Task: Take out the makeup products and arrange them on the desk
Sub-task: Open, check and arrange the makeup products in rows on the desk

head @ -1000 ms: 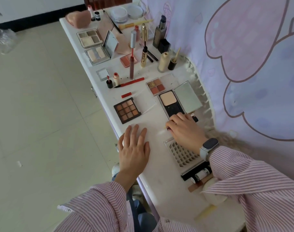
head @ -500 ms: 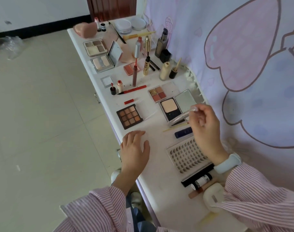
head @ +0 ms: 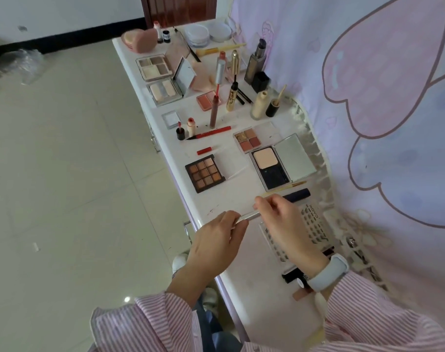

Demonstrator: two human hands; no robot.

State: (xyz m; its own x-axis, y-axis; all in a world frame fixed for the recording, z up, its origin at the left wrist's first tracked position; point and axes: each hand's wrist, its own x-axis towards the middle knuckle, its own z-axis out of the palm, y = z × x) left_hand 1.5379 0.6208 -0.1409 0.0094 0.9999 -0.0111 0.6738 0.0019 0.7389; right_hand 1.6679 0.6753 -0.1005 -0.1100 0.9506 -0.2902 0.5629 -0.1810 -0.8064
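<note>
A thin silver makeup stick [head: 249, 216] is held level just above the white desk [head: 244, 283]. My left hand [head: 215, 240] pinches its near end, and my right hand [head: 283, 224] grips its far end. Under my right hand lies a clear tray of false lashes [head: 311, 224]. A dark blue tube [head: 297, 194] and a thin gold brush [head: 291, 186] lie just beyond my fingers. Farther along sit a brown nine-pan eyeshadow palette [head: 205, 172] and an open powder compact with a mirror [head: 282, 161].
Many more products line the desk toward the far end: open palettes [head: 165, 82], lip glosses, a gold mascara [head: 233, 95], bottles, a pink pouch [head: 140, 40]. A black tube [head: 293, 275] lies by my right wrist. A pink patterned curtain [head: 368, 97] hangs along the right; tiled floor lies left.
My right hand brought the silver stick down from beside the compact toward me. My left hand lifted off the desk and took hold of the stick's near end.
</note>
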